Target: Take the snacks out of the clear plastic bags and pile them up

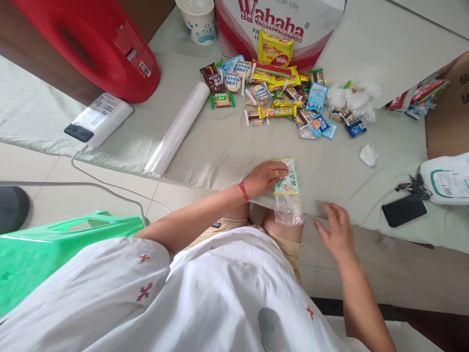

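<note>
My left hand lies on a pale green snack packet, its fingers pressed together over the packet's upper left part at the table's front edge. A clear plastic bag extends below the packet and hangs over the edge. To the right, my right hand is held near the edge with its fingers apart and nothing in them. Beyond the hands, a pile of small wrapped snacks lies on the cloth-covered table.
A roll of clear film, a white device and a red container are at left. A Wahaha box stands behind the snacks. At right are a crumpled wrapper, a black phone and a white bottle.
</note>
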Motion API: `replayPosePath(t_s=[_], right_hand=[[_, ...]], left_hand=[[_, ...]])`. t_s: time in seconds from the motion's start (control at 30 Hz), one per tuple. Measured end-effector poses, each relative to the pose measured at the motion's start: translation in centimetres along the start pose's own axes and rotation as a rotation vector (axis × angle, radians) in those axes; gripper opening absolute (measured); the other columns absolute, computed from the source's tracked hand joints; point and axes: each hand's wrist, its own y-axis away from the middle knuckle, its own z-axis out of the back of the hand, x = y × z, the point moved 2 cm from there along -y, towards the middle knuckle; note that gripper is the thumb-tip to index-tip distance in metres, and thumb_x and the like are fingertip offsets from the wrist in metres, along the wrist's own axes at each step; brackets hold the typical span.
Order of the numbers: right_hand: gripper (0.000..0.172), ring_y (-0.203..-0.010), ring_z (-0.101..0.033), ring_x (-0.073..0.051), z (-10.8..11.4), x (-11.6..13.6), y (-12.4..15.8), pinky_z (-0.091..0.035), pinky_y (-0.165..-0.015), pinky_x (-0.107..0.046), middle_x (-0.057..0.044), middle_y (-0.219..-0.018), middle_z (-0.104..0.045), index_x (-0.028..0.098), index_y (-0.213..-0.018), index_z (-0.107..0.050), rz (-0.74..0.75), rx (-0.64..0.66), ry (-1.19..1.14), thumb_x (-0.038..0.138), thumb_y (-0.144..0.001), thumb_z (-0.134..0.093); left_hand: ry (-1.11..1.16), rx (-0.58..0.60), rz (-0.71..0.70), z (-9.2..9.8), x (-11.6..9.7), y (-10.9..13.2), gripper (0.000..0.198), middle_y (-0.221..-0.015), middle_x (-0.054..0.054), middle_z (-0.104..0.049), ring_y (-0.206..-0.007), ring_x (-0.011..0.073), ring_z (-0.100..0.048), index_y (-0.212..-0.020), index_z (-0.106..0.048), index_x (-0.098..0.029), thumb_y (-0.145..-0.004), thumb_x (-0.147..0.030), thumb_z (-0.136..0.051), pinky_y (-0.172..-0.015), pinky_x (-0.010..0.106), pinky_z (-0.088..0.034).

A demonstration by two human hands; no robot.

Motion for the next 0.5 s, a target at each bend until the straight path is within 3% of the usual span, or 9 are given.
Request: replayPosePath(t_s=[0.1, 0.2, 0.3, 0.37, 0.5], right_hand=[[0.057, -0.115, -0.065, -0.033, -3.7, 2.7, -0.7, -0.056, -0.097, -0.053, -0.020, -0.143, -0.062, 0.021, -0.149, -0.058, 0.224, 0.027, 0.100, 0.041, -0.096, -0.068], [0.038, -0.098, -0.068, -0.026, -5.3, 5.5, -1.7, -0.058, -0.088, -0.044, -0.015, -0.136, -0.068, 0.027, -0.137, -0.068, 0.265, -0.018, 0.048, 0.031, -0.100, -0.062], [0.029, -0.089, -0.069, -0.021, -4.6, 7.4, -3.3, -0.059, -0.080, -0.036, -0.008, -0.115, -0.075, 0.030, -0.114, -0.078, 0.280, -0.001, -0.208, 0.023, -0.103, -0.051], [0.028, -0.093, -0.071, -0.020, -3.5, 8.1, -4.9, -0.059, -0.083, -0.035, -0.006, -0.106, -0.076, 0.030, -0.110, -0.079, 0.256, 0.045, -0.405, 0.025, -0.104, -0.052], [0.021, -0.084, -0.069, -0.018, -2.7, 8.0, -8.9, -0.056, -0.076, -0.031, -0.004, -0.096, -0.076, 0.026, -0.103, -0.079, -0.001, 0.043, -0.652, 0.040, -0.099, -0.064]], left_hand=[[0.005, -0.010, -0.007, 0.0, 0.0, 0.0, 0.036, -0.134, 0.015, -0.073, -0.131, 0.0226, -0.065, -0.123, -0.076, -0.020, -0.106, -0.032, -0.046, -0.114, 0.045, -0.051], [-0.003, -0.001, -0.001, -0.1, -0.4, 0.1, 0.036, -0.132, 0.015, -0.074, -0.131, 0.0229, -0.065, -0.122, -0.076, -0.022, -0.106, -0.032, -0.046, -0.115, 0.047, -0.050], [-0.068, -0.012, 0.043, -0.2, -0.9, 0.3, 0.036, -0.128, 0.012, -0.077, -0.131, 0.0246, -0.063, -0.120, -0.078, -0.023, -0.106, -0.031, -0.046, -0.115, 0.050, -0.049], [-0.122, -0.030, 0.078, -0.2, -1.1, 0.5, 0.036, -0.127, 0.010, -0.077, -0.129, 0.0261, -0.062, -0.120, -0.079, -0.024, -0.106, -0.032, -0.047, -0.114, 0.051, -0.048], [-0.079, 0.009, 0.037, -0.3, -1.2, 0.5, 0.035, -0.130, 0.010, -0.076, -0.126, 0.0246, -0.062, -0.121, -0.077, -0.026, -0.105, -0.028, -0.046, -0.113, 0.048, -0.048]])
